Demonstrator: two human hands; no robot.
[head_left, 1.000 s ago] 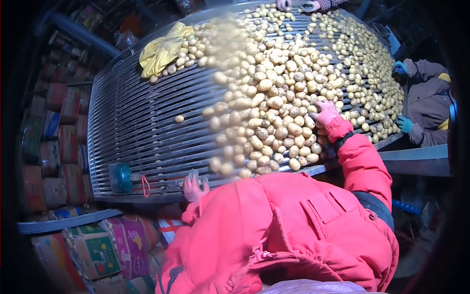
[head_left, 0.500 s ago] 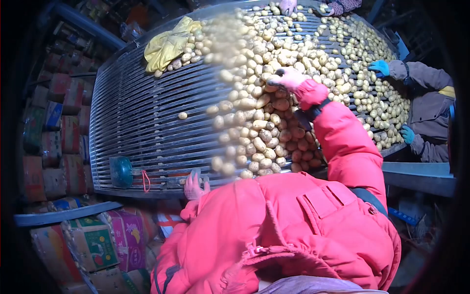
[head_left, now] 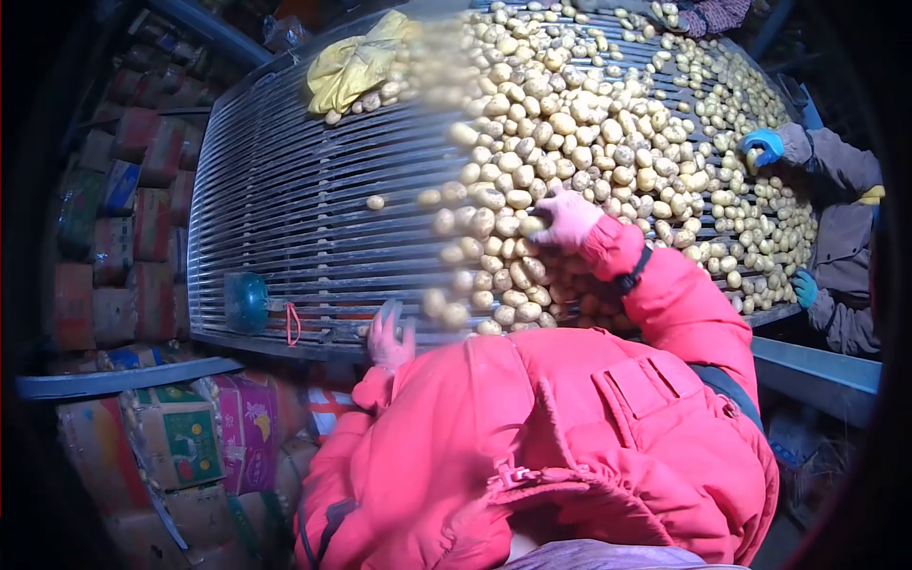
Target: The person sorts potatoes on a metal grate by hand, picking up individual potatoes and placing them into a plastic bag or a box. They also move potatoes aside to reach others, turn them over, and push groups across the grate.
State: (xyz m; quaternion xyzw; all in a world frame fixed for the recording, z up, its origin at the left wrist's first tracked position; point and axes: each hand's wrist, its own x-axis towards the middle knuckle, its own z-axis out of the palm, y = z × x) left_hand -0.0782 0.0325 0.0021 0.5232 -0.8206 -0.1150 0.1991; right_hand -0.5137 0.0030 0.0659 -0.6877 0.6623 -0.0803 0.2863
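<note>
Gloved in pink, my right hand [head_left: 567, 218] is over the near part of a large heap of potatoes [head_left: 560, 123], its fingers spread and touching the potatoes. A black band circles that wrist. My left hand [head_left: 390, 339], also in a pink glove, rests with fingers apart on the near edge of the slatted metal table [head_left: 294, 190]. To its left lie a teal scoop [head_left: 246, 303] and its red loop [head_left: 293, 324]. A blurred band covers the left side of the heap.
Yellow cloth [head_left: 353, 71] lies at the back with potatoes beside it. A co-worker's blue-gloved hands [head_left: 763, 146] are at the right, another person's patterned sleeve [head_left: 717, 16] at the top. Stacked cartons [head_left: 195, 432] stand left. One potato [head_left: 375, 202] sits alone on the slats.
My right hand has moved down toward the near part of the heap. The view has shifted a little. The co-worker's upper blue glove has changed its pose.
</note>
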